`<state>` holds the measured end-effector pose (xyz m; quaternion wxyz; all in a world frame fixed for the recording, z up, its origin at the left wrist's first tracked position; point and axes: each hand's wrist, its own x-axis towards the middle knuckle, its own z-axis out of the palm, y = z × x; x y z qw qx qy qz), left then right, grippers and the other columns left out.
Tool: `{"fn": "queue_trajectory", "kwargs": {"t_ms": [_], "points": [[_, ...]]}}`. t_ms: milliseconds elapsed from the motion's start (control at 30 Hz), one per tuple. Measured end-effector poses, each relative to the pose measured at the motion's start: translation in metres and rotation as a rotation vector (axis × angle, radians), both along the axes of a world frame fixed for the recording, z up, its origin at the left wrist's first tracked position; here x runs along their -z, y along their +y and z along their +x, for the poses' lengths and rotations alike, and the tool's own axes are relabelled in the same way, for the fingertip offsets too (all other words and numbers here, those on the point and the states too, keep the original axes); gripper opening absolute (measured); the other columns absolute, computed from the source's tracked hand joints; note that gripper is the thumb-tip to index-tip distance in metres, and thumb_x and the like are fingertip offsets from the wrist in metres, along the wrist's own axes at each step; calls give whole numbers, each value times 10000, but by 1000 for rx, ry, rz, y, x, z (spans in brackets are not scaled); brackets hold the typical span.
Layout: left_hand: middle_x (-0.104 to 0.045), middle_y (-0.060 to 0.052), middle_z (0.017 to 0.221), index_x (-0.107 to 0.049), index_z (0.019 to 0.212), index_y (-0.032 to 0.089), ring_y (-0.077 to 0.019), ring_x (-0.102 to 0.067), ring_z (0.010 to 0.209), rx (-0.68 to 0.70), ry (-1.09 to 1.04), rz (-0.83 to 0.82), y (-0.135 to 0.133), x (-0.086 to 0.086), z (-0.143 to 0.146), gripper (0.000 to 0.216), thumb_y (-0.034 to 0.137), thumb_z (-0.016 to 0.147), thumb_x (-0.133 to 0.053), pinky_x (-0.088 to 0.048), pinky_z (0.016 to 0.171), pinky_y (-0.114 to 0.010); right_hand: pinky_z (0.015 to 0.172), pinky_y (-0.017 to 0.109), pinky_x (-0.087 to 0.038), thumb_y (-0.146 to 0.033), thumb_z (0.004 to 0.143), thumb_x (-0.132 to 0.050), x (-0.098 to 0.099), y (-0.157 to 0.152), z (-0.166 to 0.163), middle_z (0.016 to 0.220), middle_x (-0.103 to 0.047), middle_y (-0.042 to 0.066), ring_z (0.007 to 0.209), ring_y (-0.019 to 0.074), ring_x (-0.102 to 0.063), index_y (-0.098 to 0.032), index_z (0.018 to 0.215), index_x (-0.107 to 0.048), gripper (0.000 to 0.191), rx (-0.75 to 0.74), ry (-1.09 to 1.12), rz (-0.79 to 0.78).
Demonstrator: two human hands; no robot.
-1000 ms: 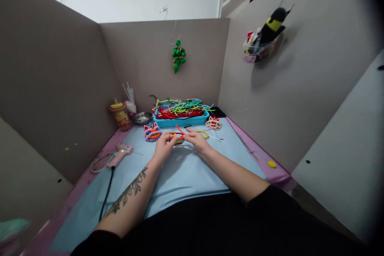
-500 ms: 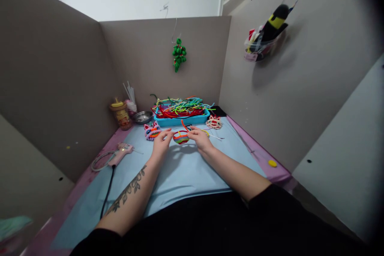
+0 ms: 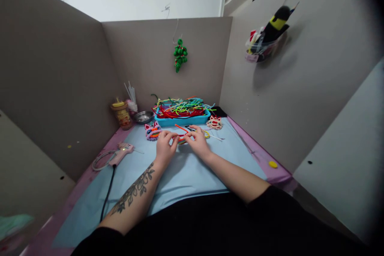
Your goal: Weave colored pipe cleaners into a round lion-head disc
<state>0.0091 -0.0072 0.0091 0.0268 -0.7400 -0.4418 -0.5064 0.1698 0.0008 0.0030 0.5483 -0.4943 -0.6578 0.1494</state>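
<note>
Red and orange show on the piece [image 3: 181,139] in front of the tray [image 3: 183,121], pinched in the fingertips of left hand [image 3: 165,146] and right hand [image 3: 198,143]. A purple face [image 3: 153,131] lies before the tray's left end; a bowl [image 3: 143,117] stands just left of the tray.

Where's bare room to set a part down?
Free: blue cover between left forearm and right forearm; between glue gun and left forearm; and right of the right forearm, up to the pink cloth. Crowded: the back, with blue tray, metal bowl and purple figure; and the middle, where left hand and right hand hold a striped piece.
</note>
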Motion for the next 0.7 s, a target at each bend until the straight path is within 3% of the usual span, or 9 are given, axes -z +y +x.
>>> {"fn": "queue_trajectory", "kwargs": {"t_ms": [167,300,533,700], "points": [[-639,-57,866,-671,869,200,-193,-556,865,62,43,-73,4,-2,-4,158,294,829,-551,-399,825,-334,1006,445,-317,-241,760,-624,4,1,3,1163,-537,87,1145,259,-426,-213,682,-684,102,-3,-128,148],[-662,-49,794,-681,822,196,-189,-558,795,98,152,-113,5,1,-3,156,292,823,-558,-392,773,-326,1014,455,-320,-221,780,-609,3,-5,2,1176,-529,82,1157,259,-399,-219,716,-682,97,-26,-232,251],[-660,-30,705,-668,747,192,-177,-559,718,58,21,-175,7,6,-2,133,258,805,-569,-408,718,-313,1015,466,-321,-220,799,-585,0,-10,-3,1175,-533,85,1158,258,-395,-215,726,-672,114,-29,-253,260],[-658,-68,921,-660,823,193,-200,-579,894,37,-39,-48,3,2,-1,113,283,787,-601,-436,829,-350,986,449,-349,-237,799,-583,2,-5,-1,1136,-536,89,1125,250,-429,-213,701,-666,130,-2,-192,226]]}}
